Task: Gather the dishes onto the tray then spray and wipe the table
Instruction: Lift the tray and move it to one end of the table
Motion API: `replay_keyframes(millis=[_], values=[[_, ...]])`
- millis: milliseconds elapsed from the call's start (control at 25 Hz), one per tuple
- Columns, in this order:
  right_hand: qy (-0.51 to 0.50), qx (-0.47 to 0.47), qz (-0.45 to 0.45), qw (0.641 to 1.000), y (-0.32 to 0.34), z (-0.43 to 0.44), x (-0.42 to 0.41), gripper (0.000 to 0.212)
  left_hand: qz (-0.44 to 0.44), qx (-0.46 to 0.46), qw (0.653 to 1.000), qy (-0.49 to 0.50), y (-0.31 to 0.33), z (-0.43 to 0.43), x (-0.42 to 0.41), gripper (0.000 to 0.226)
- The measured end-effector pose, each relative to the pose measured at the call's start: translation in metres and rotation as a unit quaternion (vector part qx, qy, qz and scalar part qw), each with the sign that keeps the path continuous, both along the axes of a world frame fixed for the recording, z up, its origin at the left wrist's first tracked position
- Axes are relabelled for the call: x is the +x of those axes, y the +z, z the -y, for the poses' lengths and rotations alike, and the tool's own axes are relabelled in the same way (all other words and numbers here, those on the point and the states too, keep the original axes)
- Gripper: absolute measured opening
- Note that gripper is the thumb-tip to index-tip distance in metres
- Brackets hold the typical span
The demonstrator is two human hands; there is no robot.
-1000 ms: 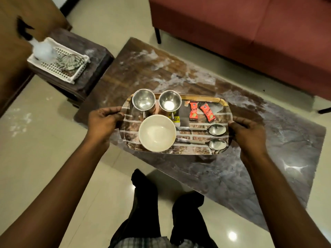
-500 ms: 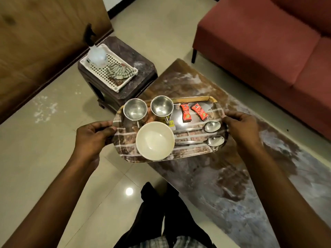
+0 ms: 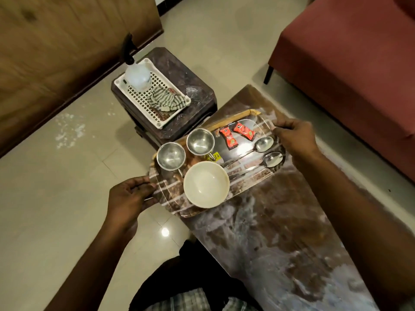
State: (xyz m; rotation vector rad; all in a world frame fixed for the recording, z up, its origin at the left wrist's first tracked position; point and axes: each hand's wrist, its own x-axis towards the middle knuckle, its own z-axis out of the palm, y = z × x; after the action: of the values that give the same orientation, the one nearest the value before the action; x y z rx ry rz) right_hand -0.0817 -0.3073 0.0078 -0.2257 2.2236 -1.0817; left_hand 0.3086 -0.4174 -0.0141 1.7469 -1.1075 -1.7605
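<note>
While held at both ends, tray (image 3: 167,191): frame centre, overhanging the bench's (image 3: 280,243) upper-left corner.
Left grip (image 3: 128,198): fingers curled round the tray's lower-left edge.
Right grip (image 3: 294,138): clasping its upper-right edge.
Load: cream bowl (image 3: 206,184), two steel cups (image 3: 171,156), two spoons (image 3: 262,144), two red sachets (image 3: 229,138).

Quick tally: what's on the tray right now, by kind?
Steel cups: 2
White bowl: 1
Spoons: 2
Red packets: 2
Total on the tray: 7
</note>
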Motion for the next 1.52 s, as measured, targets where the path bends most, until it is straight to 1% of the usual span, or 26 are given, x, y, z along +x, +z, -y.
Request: replay_keyframes(millis=[200,360,440,680,840,960,1160,1360,1520], values=[[0.019,0.015,-0.001,1.000,-0.046,0.047,-0.042,0.026,-0.003,0.042,0.999,0.033,-0.054,-0.001,-0.037,0.014],[0.020,0.022,0.002,1.000,-0.086,0.076,-0.065,0.029,0.000,0.095,0.995,0.036,-0.097,0.004,-0.071,0.020],[0.024,0.029,0.004,0.999,-0.104,0.085,-0.073,0.028,0.019,0.114,0.992,0.047,-0.113,0.006,-0.082,0.017],[0.056,0.045,0.007,0.997,-0.160,0.105,-0.089,0.032,0.015,0.155,0.985,0.077,-0.160,0.015,-0.099,0.017],[0.066,0.043,0.019,0.997,-0.179,0.114,-0.090,0.022,0.023,0.175,0.981,0.083,-0.175,0.026,-0.102,0.010],[0.061,0.053,0.020,0.996,-0.188,0.119,-0.088,0.026,0.023,0.194,0.977,0.081,-0.181,0.034,-0.104,0.017],[0.056,0.055,0.026,0.997,-0.197,0.126,-0.087,0.027,0.048,0.197,0.977,0.063,-0.189,0.039,-0.103,0.012],[0.050,0.065,0.014,0.997,-0.205,0.129,-0.088,0.023,0.065,0.195,0.977,0.056,-0.195,0.039,-0.102,0.023],[0.063,0.053,-0.004,0.997,-0.204,0.126,-0.086,0.020,0.051,0.190,0.980,0.038,-0.192,0.042,-0.098,0.024]])
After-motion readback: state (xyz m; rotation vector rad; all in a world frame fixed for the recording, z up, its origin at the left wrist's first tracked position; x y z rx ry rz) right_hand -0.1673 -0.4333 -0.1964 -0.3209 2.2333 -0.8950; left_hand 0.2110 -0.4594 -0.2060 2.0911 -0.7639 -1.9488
